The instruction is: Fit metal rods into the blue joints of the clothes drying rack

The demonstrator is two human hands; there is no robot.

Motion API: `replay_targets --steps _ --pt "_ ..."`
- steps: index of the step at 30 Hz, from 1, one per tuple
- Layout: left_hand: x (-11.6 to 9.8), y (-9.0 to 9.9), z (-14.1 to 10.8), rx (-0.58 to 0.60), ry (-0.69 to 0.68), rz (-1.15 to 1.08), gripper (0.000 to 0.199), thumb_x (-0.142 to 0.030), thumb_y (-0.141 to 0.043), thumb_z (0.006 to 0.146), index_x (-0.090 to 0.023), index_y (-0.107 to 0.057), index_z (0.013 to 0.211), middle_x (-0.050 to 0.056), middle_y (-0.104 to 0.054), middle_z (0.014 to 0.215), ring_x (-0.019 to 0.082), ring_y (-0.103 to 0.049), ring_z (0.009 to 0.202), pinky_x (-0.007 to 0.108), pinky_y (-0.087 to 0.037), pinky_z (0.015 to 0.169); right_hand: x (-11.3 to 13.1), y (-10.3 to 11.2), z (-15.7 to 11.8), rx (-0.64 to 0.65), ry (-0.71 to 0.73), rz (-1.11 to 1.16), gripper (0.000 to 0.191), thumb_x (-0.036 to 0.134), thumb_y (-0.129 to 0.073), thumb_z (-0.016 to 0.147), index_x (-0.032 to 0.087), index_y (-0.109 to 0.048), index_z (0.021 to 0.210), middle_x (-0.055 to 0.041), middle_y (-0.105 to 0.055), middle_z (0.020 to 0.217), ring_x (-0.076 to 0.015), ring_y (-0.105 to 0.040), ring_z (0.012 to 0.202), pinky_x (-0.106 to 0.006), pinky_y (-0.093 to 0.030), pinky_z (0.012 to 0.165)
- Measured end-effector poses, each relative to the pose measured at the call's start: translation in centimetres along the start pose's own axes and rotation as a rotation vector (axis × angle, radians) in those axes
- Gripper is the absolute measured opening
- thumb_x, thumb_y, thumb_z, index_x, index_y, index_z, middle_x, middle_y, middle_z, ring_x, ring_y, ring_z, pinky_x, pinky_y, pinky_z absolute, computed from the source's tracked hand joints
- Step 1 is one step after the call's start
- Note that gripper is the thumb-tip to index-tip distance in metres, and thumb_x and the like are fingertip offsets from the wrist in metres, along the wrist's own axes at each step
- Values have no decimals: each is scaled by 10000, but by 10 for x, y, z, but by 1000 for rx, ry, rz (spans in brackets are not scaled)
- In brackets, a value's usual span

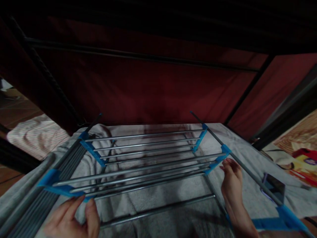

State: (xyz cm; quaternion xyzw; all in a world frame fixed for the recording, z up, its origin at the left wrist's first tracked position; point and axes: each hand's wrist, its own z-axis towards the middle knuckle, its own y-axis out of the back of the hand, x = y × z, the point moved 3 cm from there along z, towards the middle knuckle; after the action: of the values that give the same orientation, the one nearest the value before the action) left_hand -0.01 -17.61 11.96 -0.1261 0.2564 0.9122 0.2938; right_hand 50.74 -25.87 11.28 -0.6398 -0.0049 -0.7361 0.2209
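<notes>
Between my hands stands a rack (pixel 146 177) of grey metal tubes, joined by blue plastic brackets. My left hand (pixel 74 218) is at the near left blue bracket (pixel 63 190), with fingers and thumb closed about its lower end. My right hand (pixel 232 185) is beside the right blue bracket (pixel 218 162), its fingers bent together close to the outer edge. Whether those fingers hold the bracket or only touch it, I cannot tell. A second row of tubes (pixel 146 143) lies farther back. More tubes (pixel 61 175) run side by side along the left.
The rack rests on a rumpled grey blanket (pixel 170 215). Dark red fabric (pixel 138 89) on a dark frame rises behind it. To the right lie a phone (pixel 273 188) and a red and yellow package (pixel 304 165). A striped cloth (pixel 39 135) lies left.
</notes>
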Motion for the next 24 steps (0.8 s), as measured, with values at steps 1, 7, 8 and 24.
replay_targets --steps 1,7,8,24 --pt "-9 -1 7 -7 -119 39 213 -286 -708 819 -200 -626 996 90 -647 898 289 -633 875 433 -488 819 2 -1 1 1 53 -54 353 393 -763 741 251 -664 1049 27 -656 1029 -144 -604 950 -299 -483 914" --pt "-49 -29 47 137 -455 151 357 -322 -636 925 -257 -608 1275 115 -696 1130 301 -650 1044 473 -429 983 10 -12 11 99 128 -202 434 486 -711 774 196 -690 1096 -57 -703 1090 -236 -616 1051 -404 -451 1011" --pt "-52 -34 51 162 -475 158 360 -339 -625 938 -269 -607 1291 104 -701 1133 294 -652 1039 466 -416 993 10 -12 13 112 126 -211 429 499 -716 768 193 -700 1068 -60 -714 1061 -242 -627 1031 -415 -459 1003" --pt "-51 -42 70 278 -680 239 187 -312 -523 1001 -202 -639 1098 29 -593 727 239 -538 689 364 -347 668 3 -10 23 151 96 -224 466 513 -719 757 196 -748 1096 -96 -742 1193 -310 -619 1233 -476 -403 1123"
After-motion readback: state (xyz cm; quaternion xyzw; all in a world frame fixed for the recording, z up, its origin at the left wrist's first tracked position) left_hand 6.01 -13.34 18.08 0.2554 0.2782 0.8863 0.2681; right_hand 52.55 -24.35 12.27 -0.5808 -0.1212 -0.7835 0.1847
